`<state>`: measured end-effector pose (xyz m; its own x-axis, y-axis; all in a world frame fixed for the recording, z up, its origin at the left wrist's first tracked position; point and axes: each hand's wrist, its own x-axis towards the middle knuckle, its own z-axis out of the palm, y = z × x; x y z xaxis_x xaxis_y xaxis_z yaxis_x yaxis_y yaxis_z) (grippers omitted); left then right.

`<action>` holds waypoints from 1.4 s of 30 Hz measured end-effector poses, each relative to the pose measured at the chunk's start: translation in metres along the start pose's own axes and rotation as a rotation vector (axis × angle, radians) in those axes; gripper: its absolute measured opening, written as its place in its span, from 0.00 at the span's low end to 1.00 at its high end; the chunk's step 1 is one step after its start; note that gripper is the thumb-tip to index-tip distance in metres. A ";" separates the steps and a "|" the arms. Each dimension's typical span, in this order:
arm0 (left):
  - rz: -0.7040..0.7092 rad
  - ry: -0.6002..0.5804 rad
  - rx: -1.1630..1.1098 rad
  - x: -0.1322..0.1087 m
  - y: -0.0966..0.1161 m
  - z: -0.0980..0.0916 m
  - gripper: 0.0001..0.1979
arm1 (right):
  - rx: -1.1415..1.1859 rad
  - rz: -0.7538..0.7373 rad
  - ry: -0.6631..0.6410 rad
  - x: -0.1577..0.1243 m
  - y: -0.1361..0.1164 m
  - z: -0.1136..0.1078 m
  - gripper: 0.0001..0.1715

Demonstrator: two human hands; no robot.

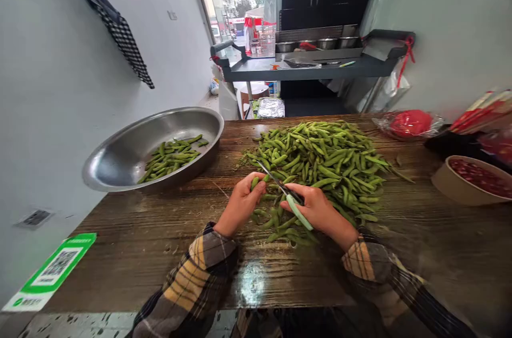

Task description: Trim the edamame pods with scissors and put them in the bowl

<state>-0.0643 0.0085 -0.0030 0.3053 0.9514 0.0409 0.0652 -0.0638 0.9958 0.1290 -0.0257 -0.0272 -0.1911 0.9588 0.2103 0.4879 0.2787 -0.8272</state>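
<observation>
My left hand (pixel 242 200) pinches a green bean pod (pixel 255 183) between thumb and fingers. In my right hand (pixel 317 210) is a pair of scissors (pixel 296 211) with pale green handles, the blades pointing up and left, close beside the pod. Whether the blades touch the pod I cannot tell. A large heap of green pods (pixel 332 159) lies beyond and around my right hand on the wooden table (pixel 168 242). To the left, a wide metal bowl (pixel 116 154) holds a smaller pile of pods (pixel 170 158).
At the right edge stand a paper bowl of red food (pixel 468 183) and a red item in clear plastic (pixel 412 123). A green QR card (pixel 60 263) lies at the near left corner. Behind the table is a grey cart (pixel 308 72) with metal containers.
</observation>
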 end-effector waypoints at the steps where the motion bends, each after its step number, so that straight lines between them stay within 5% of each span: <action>1: -0.012 0.014 -0.040 0.001 0.001 0.000 0.14 | 0.008 0.002 0.010 0.001 -0.001 0.000 0.23; 11: -0.168 -0.001 -0.780 0.003 -0.002 -0.001 0.06 | 0.312 0.141 0.043 0.001 -0.001 -0.001 0.25; 20: 0.059 0.184 -0.398 0.003 -0.007 -0.003 0.08 | 0.313 0.184 0.009 -0.002 -0.005 -0.001 0.28; 33: 0.028 0.324 -0.735 0.009 -0.003 -0.013 0.06 | 0.202 0.184 -0.123 -0.007 -0.007 0.002 0.34; 42: 0.020 0.251 -0.697 0.006 -0.007 -0.002 0.11 | 0.011 0.149 -0.147 -0.006 -0.015 0.003 0.40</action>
<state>-0.0651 0.0153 -0.0096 0.0684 0.9976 -0.0062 -0.5820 0.0450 0.8120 0.1209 -0.0359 -0.0178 -0.2400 0.9708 0.0079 0.5107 0.1331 -0.8494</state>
